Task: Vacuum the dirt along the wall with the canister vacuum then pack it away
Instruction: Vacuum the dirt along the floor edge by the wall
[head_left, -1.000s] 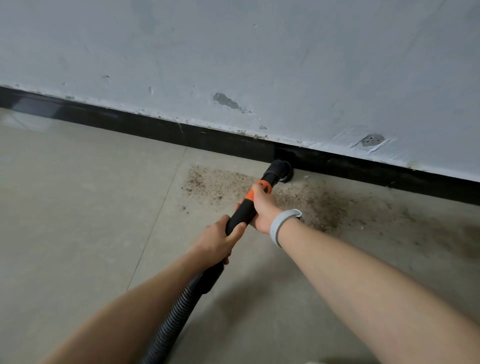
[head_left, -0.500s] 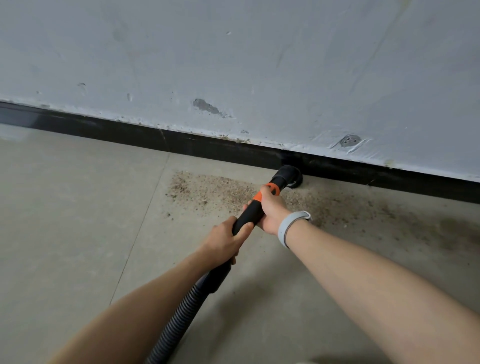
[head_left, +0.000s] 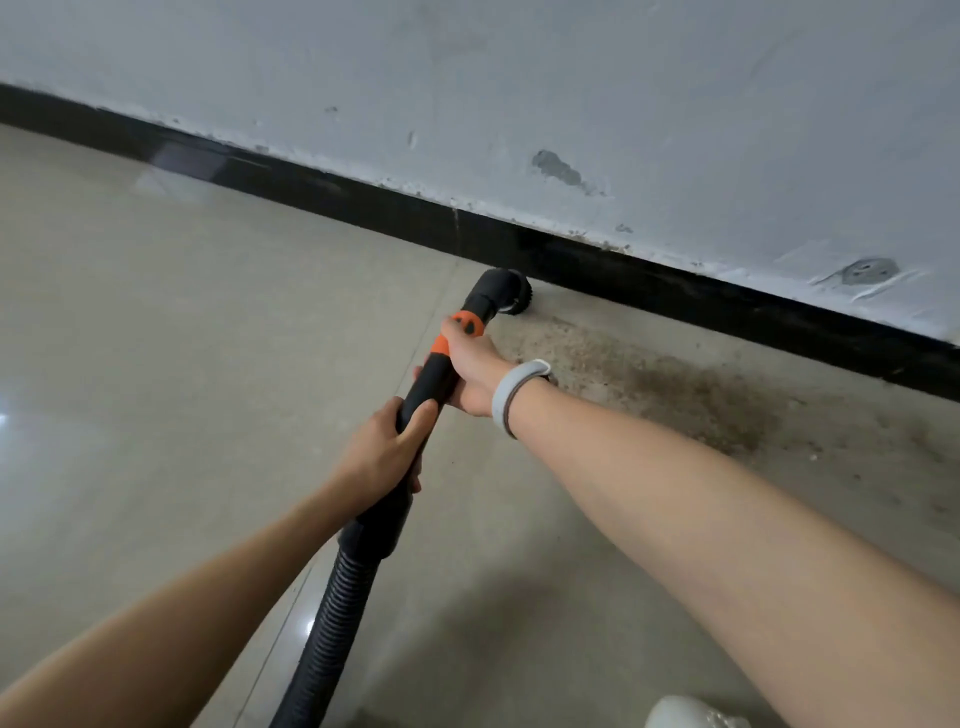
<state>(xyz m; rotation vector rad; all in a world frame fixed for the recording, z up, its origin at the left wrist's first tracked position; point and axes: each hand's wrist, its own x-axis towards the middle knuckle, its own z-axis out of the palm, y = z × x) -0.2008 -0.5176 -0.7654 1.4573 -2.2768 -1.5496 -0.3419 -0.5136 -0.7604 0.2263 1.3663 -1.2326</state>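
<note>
A black vacuum wand (head_left: 434, 379) with orange bands ends in a round brush nozzle (head_left: 506, 296) that sits on the floor against the black baseboard (head_left: 649, 283). My right hand (head_left: 472, 369) grips the wand just below the orange band, a grey wristband on its wrist. Lower down, my left hand (head_left: 384, 457) grips the wand above the ribbed black hose (head_left: 327, 639). Brown dirt (head_left: 675, 389) is spread over the floor to the right of the nozzle, along the wall. The canister is out of view.
The grey wall (head_left: 571, 78) has chipped patches. Beige floor tiles (head_left: 156, 338) stretch to the left of the wand. A white shoe tip (head_left: 691, 714) shows at the bottom edge.
The nozzle has swept left along the baseboard to the left end of the dirt patch. The dirt now lies to its right. Both hands keep their grip.
</note>
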